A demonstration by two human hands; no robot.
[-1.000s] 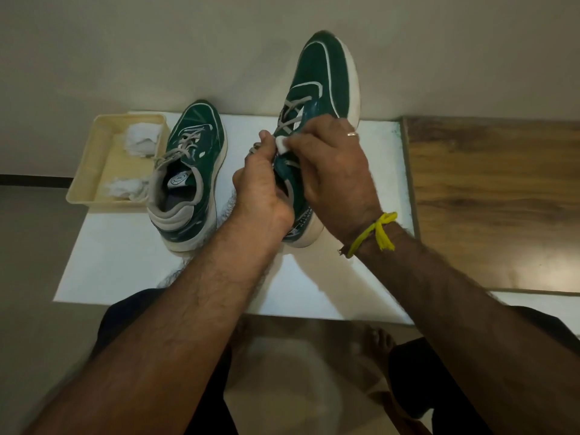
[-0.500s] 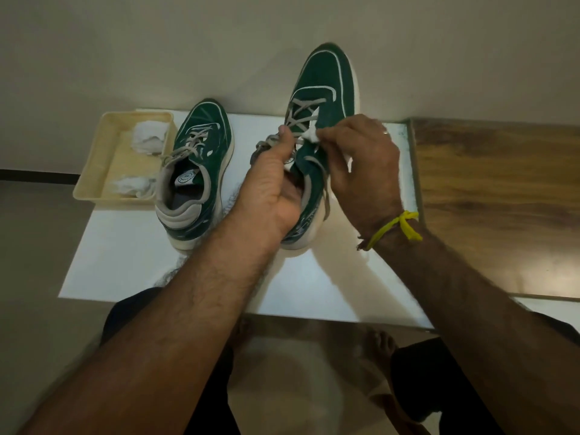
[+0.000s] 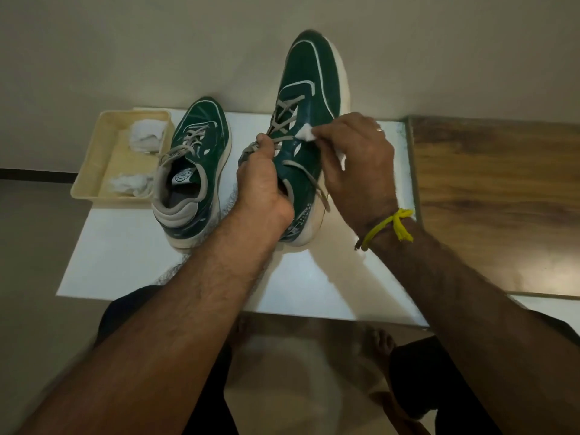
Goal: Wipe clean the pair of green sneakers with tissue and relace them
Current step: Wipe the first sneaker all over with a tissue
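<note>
Green sneaker [image 3: 309, 89] gripped by left hand [image 3: 263, 186] | right hand [image 3: 357, 164] fingers pinching tissue [image 3: 306, 133] against it

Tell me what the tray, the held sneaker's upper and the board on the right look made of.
Tray: probably plastic, cream, smooth moulded rim.
Held sneaker: upper looks like suede or matte synthetic, dark green with no shine; cannot tell which.
Board: wood or wood-look laminate, brown grain streaks, slight sheen.

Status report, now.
Left hand grips raised sneaker at its collar. Right hand pinches tissue against its side. Nothing in the way.
</note>
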